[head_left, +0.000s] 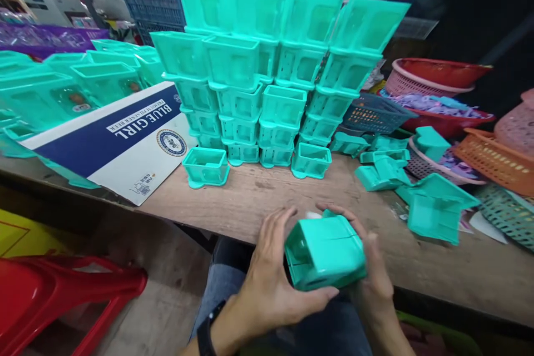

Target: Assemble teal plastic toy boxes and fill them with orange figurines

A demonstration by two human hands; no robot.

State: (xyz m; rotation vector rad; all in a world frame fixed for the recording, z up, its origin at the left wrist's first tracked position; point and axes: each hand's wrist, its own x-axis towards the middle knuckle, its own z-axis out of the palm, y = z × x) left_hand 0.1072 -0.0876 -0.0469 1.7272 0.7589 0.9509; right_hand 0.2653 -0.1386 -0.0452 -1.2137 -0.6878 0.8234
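A teal plastic box-shaped part (329, 247) is held between my two hands, just above the front edge of the table. My left hand (277, 283) grips it from the left, thumb along the bottom and fingers behind. My right hand (373, 267) wraps its right side, slightly blurred. The box is tilted, with an opening facing left, and a seam or crack line runs across its upper face. A small white bit shows behind it. Stacked teal boxes (283, 105) stand beyond my hands, with single teal boxes (206, 166) in front of the stack.
A white and blue carton panel (137, 139) leans at the left, before more teal boxes (41, 94). Loose teal pieces (438, 211) lie at the right beside baskets (496, 158) of purple parts. A red stool (75, 295) stands lower left.
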